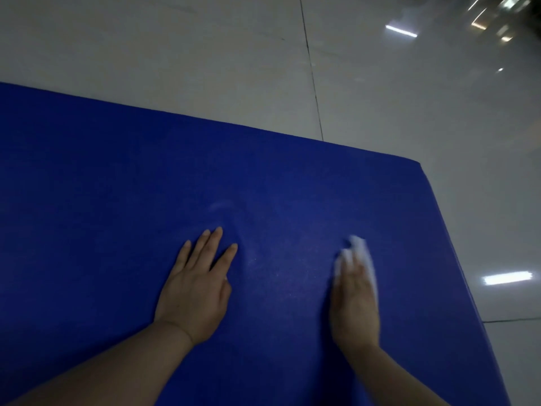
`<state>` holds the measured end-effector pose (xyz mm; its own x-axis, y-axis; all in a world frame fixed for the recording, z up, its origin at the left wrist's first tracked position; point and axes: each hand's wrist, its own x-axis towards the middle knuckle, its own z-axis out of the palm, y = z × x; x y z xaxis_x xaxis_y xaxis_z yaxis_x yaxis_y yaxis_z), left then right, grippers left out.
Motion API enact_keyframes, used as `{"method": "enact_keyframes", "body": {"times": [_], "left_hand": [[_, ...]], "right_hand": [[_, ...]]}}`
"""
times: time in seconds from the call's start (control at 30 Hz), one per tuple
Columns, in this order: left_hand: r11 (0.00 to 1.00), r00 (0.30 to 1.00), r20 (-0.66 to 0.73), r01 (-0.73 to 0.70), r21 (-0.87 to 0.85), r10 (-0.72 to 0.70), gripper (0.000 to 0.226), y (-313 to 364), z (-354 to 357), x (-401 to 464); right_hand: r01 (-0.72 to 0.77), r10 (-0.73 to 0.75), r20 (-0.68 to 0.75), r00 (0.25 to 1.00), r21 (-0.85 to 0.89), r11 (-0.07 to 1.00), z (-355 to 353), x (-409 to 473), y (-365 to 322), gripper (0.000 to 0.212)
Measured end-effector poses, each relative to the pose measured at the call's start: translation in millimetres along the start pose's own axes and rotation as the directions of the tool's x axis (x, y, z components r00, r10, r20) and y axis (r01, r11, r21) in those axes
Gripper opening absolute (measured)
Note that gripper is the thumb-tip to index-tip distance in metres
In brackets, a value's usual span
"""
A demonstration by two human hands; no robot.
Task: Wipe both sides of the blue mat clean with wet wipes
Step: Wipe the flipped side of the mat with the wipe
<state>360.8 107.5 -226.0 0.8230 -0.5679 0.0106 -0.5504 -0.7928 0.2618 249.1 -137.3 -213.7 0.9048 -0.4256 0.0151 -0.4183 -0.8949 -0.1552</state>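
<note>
Wiping step: the person is pressing the wet wipe on the blue mat with the right hand, near the mat's right edge.
Right fingers: they are lying straight and close together over the wipe; the hand is blurred, so it is not possible to tell if any finger is also pinching the wipe.
Left hand: it is resting flat on the mat, with the fingers spread and the thumb tucked at the side, holding nothing.
Mat position: the mat is lying flat on the tiled floor, its far right corner in view, and it is filling most of the picture.
Marks: pale smudges and small specks are showing between the two hands and just beyond the left fingertips.
Risk of slipping wipe: since the flat hand is only pressing it, the wipe could bunch up or slide out from under the palm.
Risk of missed areas: the smudges near the left hand could be left behind if the strokes are staying on the right side.
Risk of shifting mat: the glossy floor looks smooth, so the mat could creep if the left hand is lifting.
Progress: the underside seems not yet wiped.
</note>
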Motion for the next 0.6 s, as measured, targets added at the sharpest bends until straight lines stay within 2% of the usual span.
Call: {"method": "enact_keyframes", "body": {"times": [0.03, 0.07, 0.1, 0.17, 0.27, 0.33, 0.4, 0.43, 0.5, 0.53, 0.6], "left_hand": [[1.000, 1.000, 0.004, 0.000, 0.005, 0.000, 0.055, -1, 1, 0], [1.000, 1.000, 0.007, 0.000, 0.011, 0.000, 0.055, -1, 1, 0], [1.000, 1.000, 0.008, 0.000, 0.015, 0.000, 0.055, -1, 2, 0], [1.000, 1.000, 0.007, 0.000, 0.024, 0.000, 0.056, -1, 2, -1], [1.000, 1.000, 0.022, 0.001, 0.029, -0.001, 0.056, -2, 1, 0], [1.000, 1.000, 0.028, -0.009, 0.028, 0.009, 0.057, -1, 0, 1], [1.000, 1.000, 0.022, -0.012, 0.026, 0.012, 0.057, 0, -1, 1], [1.000, 1.000, 0.015, -0.008, 0.022, 0.008, 0.056, 0, -1, 1], [1.000, 1.000, -0.004, -0.004, 0.009, 0.004, 0.056, 1, 0, 0], [1.000, 1.000, -0.007, -0.004, 0.004, 0.004, 0.055, 0, 1, 0], [1.000, 1.000, -0.009, -0.003, 0.008, 0.004, 0.055, 0, 2, 0]], "right_hand": [[-0.128, 0.128, -0.037, 0.991, 0.002, 0.992, -5, 2, 15, 0.047], [-0.198, 0.196, -0.060, 0.979, -0.026, 0.980, -5, 1, 23, 0.050], [-0.244, 0.241, -0.069, 0.968, -0.028, 0.969, -4, -1, 20, 0.051], [-0.231, 0.230, -0.026, 0.973, -0.056, 0.971, 3, -11, -6, 0.052], [0.061, -0.061, 0.076, 0.995, -0.001, 0.998, 20, -46, -64, 0.054], [0.301, -0.308, 0.125, 0.943, 0.069, 0.951, 21, -70, -88, 0.054], [0.403, -0.416, 0.168, 0.894, 0.107, 0.909, 11, -75, -83, 0.048], [0.377, -0.387, 0.109, 0.916, 0.098, 0.921, 7, -67, -68, 0.046], [0.147, -0.154, 0.041, 0.987, 0.126, 0.981, -3, -43, -30, 0.049], [0.012, -0.011, -0.004, 1.000, 0.088, 0.996, -9, -30, -12, 0.050], [-0.214, 0.214, -0.061, 0.975, 0.008, 0.977, -11, -16, 15, 0.050]]}}
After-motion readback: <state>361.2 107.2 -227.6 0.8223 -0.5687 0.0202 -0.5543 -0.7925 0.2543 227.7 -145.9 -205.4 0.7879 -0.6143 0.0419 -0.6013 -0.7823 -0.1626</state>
